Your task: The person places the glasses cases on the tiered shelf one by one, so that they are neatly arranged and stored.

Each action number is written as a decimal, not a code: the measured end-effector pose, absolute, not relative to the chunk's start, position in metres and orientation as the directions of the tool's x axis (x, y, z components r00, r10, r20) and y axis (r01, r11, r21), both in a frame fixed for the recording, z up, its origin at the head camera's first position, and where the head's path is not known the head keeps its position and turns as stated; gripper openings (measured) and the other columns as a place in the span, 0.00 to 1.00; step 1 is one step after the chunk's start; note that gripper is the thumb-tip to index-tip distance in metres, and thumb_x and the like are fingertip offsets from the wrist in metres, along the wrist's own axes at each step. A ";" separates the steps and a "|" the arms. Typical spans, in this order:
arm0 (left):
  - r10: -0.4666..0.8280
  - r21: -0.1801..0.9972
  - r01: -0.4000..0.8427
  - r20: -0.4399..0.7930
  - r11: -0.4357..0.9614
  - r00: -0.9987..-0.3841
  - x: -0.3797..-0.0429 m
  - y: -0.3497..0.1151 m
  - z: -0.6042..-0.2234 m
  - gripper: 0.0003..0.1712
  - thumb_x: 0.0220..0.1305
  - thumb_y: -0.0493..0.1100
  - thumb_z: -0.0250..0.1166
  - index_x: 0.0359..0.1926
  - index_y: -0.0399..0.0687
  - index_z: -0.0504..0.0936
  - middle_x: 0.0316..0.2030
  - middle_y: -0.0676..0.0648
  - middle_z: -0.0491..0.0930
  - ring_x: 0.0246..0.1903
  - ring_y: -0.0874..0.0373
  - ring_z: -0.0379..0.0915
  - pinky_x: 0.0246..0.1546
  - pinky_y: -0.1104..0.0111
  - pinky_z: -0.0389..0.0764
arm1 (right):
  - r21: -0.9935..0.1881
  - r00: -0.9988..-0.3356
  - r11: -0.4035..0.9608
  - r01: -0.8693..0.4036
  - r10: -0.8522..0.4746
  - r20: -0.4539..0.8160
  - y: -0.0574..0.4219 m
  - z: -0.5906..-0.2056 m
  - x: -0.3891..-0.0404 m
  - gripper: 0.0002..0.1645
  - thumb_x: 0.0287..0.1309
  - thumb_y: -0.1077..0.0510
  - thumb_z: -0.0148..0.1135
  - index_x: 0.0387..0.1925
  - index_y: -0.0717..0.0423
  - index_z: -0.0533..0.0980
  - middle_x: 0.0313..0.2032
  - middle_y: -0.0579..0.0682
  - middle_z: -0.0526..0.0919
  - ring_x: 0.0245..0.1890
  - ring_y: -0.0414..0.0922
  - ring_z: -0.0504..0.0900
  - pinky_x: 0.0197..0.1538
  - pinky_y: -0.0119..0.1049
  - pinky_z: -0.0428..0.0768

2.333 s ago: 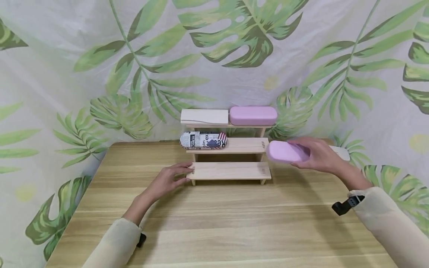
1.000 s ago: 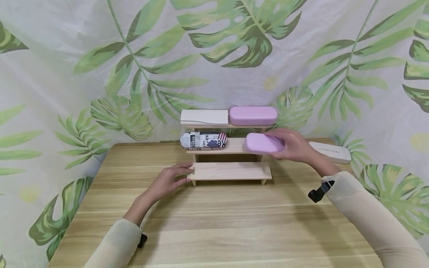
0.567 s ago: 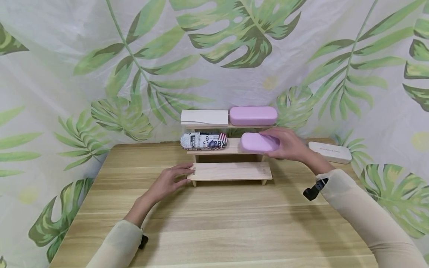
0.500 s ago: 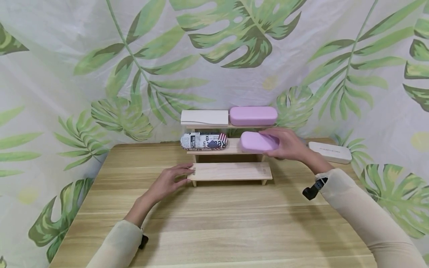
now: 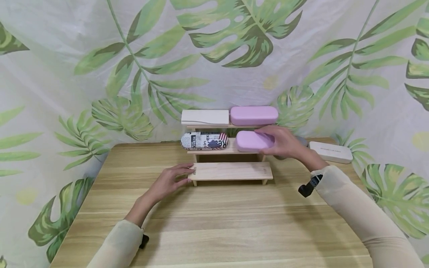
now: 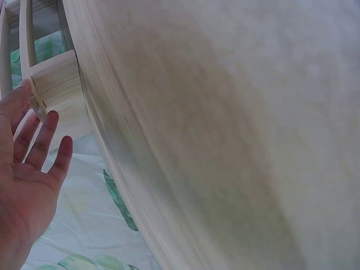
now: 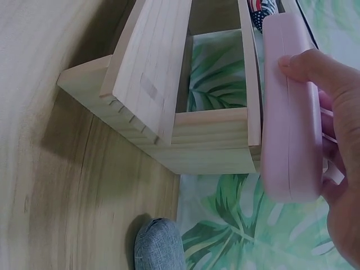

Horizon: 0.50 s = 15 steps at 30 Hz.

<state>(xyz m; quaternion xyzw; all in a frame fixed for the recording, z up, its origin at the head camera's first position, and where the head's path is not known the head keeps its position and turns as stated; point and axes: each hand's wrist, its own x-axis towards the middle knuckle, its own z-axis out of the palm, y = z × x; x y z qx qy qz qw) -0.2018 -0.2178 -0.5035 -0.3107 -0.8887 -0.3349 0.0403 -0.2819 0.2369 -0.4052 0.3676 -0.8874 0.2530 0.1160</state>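
A wooden three-tier rack (image 5: 231, 171) stands at the back of the table. My left hand (image 5: 169, 182) touches the left end of its lowest step, fingers relaxed and spread in the left wrist view. With my right hand (image 5: 281, 141) I grip one end of a lilac glasses case (image 5: 249, 141) at the right of the middle step, thumb pressed on one face in the right wrist view. Left of it lies a newsprint-and-flag patterned case (image 5: 202, 141). The top step bears a white case (image 5: 205, 117) and another lilac case (image 5: 254, 116).
Beyond my right forearm a white case (image 5: 331, 152) lies at the table's right rear edge. A grey fabric case (image 7: 159, 244) sits on the table beside the rack, partly hidden by my hand in the head view. A leaf-print cloth hangs behind.
My right hand has carried the lilac case leftward from beyond the rack's right side to the middle step, close to the patterned case. My left hand has stayed at the lowest step.
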 end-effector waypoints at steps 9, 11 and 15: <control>0.529 0.555 0.595 0.297 0.582 -0.795 -0.202 -0.217 -0.504 0.22 0.67 0.37 0.75 0.60 0.41 0.87 0.68 0.41 0.79 0.66 0.40 0.77 0.67 0.48 0.77 | -0.360 -0.682 0.579 -0.731 -0.617 0.392 0.234 -0.406 -0.284 0.41 0.41 0.52 0.86 0.60 0.61 0.83 0.56 0.60 0.88 0.54 0.58 0.85 0.52 0.54 0.83; 0.529 0.551 0.599 0.304 0.581 -0.793 -0.202 -0.217 -0.504 0.22 0.66 0.37 0.75 0.60 0.41 0.87 0.68 0.41 0.79 0.66 0.40 0.77 0.67 0.48 0.78 | -0.360 -0.681 0.578 -0.732 -0.620 0.390 0.233 -0.406 -0.284 0.41 0.41 0.52 0.86 0.60 0.61 0.83 0.56 0.60 0.88 0.55 0.58 0.85 0.53 0.54 0.83; 0.529 0.550 0.601 0.306 0.580 -0.791 -0.203 -0.217 -0.505 0.22 0.66 0.36 0.75 0.60 0.40 0.87 0.68 0.41 0.79 0.66 0.40 0.77 0.66 0.48 0.78 | -0.355 -0.678 0.578 -0.735 -0.628 0.382 0.232 -0.406 -0.285 0.40 0.42 0.52 0.86 0.60 0.60 0.84 0.56 0.58 0.88 0.56 0.58 0.84 0.54 0.53 0.83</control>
